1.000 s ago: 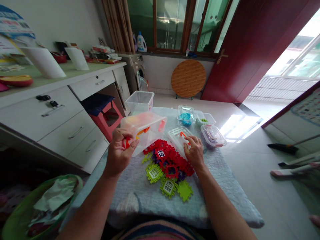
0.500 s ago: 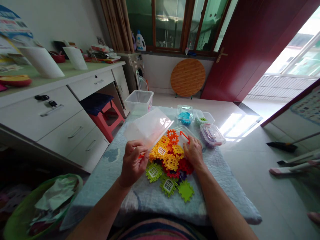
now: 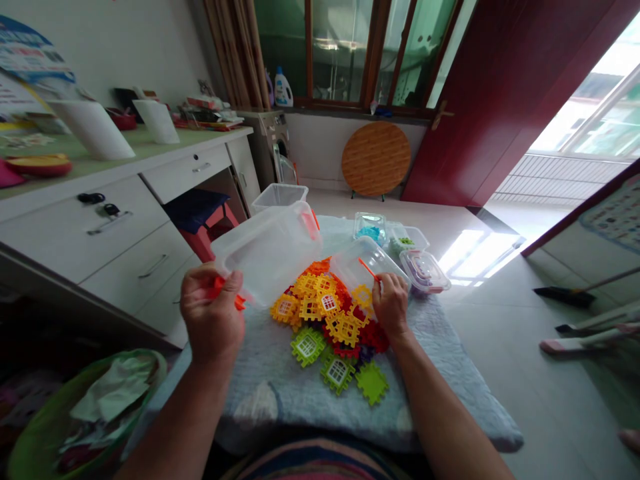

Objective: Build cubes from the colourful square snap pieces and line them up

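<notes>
My left hand (image 3: pixel 213 307) is closed on an orange clip at the near left end of a translucent plastic box (image 3: pixel 270 257), held tilted over the table. My right hand (image 3: pixel 391 303) grips the thin orange handle (image 3: pixel 369 269) of a clear plastic lid (image 3: pixel 350 257), which is raised at a slant behind the pile. Between my hands lies a heap of yellow interlocking blocks (image 3: pixel 345 328), with red and orange ones among them, some with window-like grids. Nearest me are green blocks (image 3: pixel 373 383); a few purple ones show between.
Behind the pile stand a clear tub (image 3: pixel 280 195), a box of blue pieces (image 3: pixel 370 230), a box of green pieces (image 3: pixel 407 240) and a lidded box (image 3: pixel 425 270). A cloth-covered table (image 3: pixel 280 400) bears everything. A green basket (image 3: pixel 150 373) stands left.
My left hand has moved left and up with the box, uncovering more yellow and orange blocks. The lid in my right hand has risen and tilted into view.
</notes>
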Tool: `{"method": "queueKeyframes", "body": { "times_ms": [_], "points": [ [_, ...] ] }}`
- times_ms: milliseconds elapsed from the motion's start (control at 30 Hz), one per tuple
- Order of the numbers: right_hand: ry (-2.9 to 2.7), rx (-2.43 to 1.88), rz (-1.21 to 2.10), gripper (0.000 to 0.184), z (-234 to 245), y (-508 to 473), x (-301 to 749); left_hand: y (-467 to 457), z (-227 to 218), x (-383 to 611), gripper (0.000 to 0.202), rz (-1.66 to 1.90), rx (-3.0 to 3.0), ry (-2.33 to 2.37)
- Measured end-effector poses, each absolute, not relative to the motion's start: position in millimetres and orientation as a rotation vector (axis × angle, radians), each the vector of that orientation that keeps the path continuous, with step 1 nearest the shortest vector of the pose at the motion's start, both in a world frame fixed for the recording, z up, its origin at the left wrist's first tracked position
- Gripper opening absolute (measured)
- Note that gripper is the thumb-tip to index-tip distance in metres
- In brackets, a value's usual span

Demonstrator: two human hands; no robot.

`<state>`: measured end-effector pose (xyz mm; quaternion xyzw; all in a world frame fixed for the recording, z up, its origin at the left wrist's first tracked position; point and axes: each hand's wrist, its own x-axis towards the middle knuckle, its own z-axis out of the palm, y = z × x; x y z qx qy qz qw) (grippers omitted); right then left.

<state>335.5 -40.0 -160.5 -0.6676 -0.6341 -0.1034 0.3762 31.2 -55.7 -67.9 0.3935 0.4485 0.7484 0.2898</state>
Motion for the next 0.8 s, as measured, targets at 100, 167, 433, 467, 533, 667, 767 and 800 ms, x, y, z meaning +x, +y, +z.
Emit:
{"method": "queueKeyframes", "body": {
  "times_ms": [100,167,433,467,533,667,767,800],
  "points": [
    [-1.596,-1.670,-0.314,0.017,-155,-43,333,-46,-68,27,0.032,2.032,0.799,1.080],
    [-1.576,-1.646,-0.303,0.017,-152,-44,332,-40,-70,23,0.032,1.954,0.682,1.069],
    [-1.440,-1.590,-0.128,0.014,-150,-44,328,-32,-79,2,0.024,1.850,0.494,1.100],
    [-1.430,-1.589,-0.111,0.014,-149,-44,328,-31,-80,0,0.024,1.836,0.475,1.091],
    [-1.412,-1.579,-0.096,0.013,-147,-44,329,-30,-83,-4,0.022,1.797,0.453,1.074],
    [-1.276,-1.586,-0.054,0.014,-142,-41,333,-29,-85,-8,0.022,1.725,0.478,1.062],
    [-1.107,-1.580,0.134,0.018,-138,-37,335,-28,-81,-11,0.021,1.622,0.523,1.061],
    [-1.059,-1.554,0.204,0.020,-137,-36,336,-28,-80,-12,0.022,1.593,0.541,1.062]
  ]
}}
